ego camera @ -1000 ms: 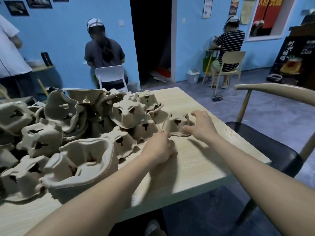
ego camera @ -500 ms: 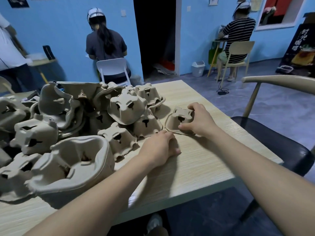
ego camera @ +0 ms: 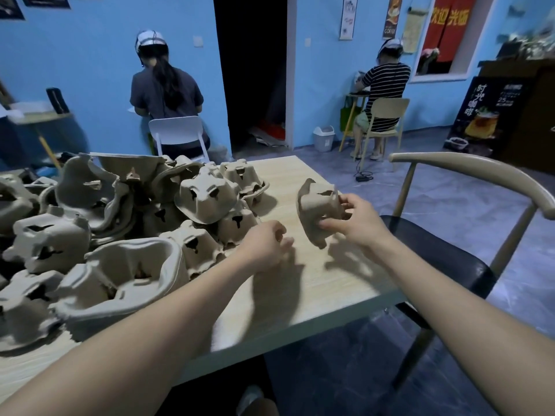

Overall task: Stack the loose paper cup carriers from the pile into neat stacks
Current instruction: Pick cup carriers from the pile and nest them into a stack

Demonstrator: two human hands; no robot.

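Head view: the right hand (ego camera: 357, 222) grips one cup carrier (ego camera: 319, 210) tilted above the tabletop (ego camera: 330, 283), right of the pile (ego camera: 126, 235); the left hand (ego camera: 264, 244) hovers loosely curled, empty. The carrier looks light, crushable pulp; best held by its rim.

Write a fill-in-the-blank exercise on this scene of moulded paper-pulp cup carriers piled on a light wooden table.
1. The single brown paper-pulp cup carrier lifted off the light wooden table is held by the ____ hand.
2. The left hand holds ____.
3. The pile of loose brown pulp carriers lies to the ____ of the lifted carrier.

Missing words: right; nothing; left
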